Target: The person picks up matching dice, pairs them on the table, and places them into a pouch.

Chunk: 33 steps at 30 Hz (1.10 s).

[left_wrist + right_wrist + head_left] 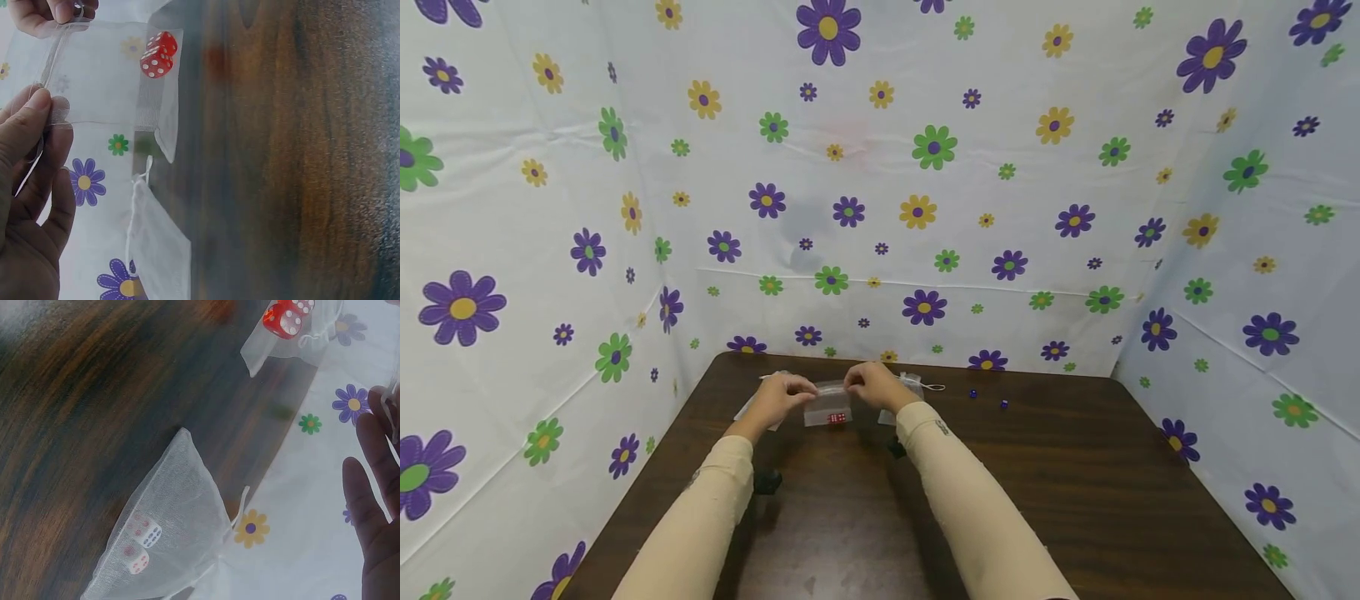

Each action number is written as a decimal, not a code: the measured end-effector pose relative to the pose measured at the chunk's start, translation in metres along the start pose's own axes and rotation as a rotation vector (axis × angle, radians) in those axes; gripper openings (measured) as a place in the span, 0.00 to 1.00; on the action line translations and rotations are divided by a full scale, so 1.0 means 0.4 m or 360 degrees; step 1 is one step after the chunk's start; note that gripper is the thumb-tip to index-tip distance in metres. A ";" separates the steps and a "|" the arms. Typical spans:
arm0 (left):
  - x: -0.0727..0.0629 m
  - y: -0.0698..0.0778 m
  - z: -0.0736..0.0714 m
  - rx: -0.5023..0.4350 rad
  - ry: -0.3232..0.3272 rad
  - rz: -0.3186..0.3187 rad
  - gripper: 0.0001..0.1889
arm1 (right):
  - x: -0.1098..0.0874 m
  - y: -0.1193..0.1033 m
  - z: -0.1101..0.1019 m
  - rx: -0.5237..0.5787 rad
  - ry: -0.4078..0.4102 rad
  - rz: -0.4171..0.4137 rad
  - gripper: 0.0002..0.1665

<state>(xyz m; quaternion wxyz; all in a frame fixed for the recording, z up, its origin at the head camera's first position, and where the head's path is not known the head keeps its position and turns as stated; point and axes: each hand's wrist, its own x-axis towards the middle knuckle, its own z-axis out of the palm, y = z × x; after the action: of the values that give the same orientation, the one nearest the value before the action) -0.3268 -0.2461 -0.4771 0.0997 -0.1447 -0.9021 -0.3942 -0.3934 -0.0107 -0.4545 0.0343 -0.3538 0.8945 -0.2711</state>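
A small sheer white drawstring pouch (100,75) hangs upright between my two hands, over the far part of the table. Two red dice (156,55) with white dots lie at its bottom. My left hand (775,400) pinches one top corner between thumb and forefinger. At the opposite top corner my right hand (876,385) pinches the pouch's edge by the drawstring. Beside the right hand lies a second sheer pouch (181,500) with two white dice (147,532) inside. Another white pouch (162,244) lies by the left hand, its contents hidden.
Two blue dice, one nearer the wall (973,393) and one nearer me (1003,404), sit on the dark wooden table (1075,500) to the right. A flower-patterned white sheet (880,183) hangs along the back and both sides. Dark wrist cameras (767,481) hang under my forearms.
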 end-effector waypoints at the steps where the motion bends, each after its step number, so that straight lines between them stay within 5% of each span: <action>1: 0.001 0.000 -0.002 0.0001 0.0007 -0.0002 0.05 | -0.001 -0.001 -0.002 0.0004 0.0008 -0.0003 0.06; 33: 0.027 0.035 -0.041 -0.0057 0.0076 0.0029 0.06 | -0.015 -0.019 -0.042 0.0128 0.0231 -0.0152 0.05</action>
<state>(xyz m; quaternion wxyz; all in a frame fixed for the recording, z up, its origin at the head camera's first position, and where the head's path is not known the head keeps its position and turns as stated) -0.3311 -0.2474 -0.4534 0.1222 -0.1453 -0.8909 -0.4126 -0.3884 -0.0035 -0.4372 -0.0294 -0.3739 0.8651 -0.3331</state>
